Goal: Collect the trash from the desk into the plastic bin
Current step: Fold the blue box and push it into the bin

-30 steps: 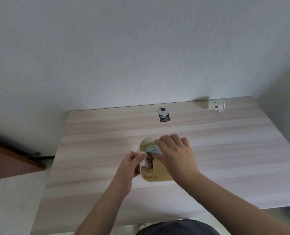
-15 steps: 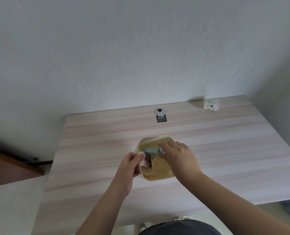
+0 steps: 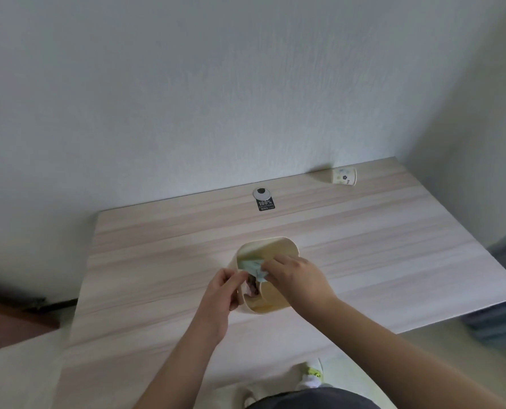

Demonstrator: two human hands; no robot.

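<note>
A cream plastic bin (image 3: 278,246) stands on the light wooden desk (image 3: 157,249), near its front middle. My left hand (image 3: 223,290) grips the bin's left rim. My right hand (image 3: 297,277) reaches over the bin's opening, its fingertips pinching a crumpled light blue wrapper (image 3: 253,267) inside the bin. Below the wrapper, a dark pinkish piece of trash (image 3: 253,289) lies in the bin. A paper cup (image 3: 344,176) with a flower print lies on its side at the desk's far right, by the wall.
A black tag with a white round top (image 3: 264,199) lies at the desk's far edge, against the white wall. A dark wooden piece (image 3: 6,320) shows at the left. My shoe (image 3: 312,376) is on the floor below the desk's front edge.
My right hand has slid back toward the bin's near side, uncovering the far part of the opening. The blue wrapper sits lower in the bin. The left hand has stayed on the rim.
</note>
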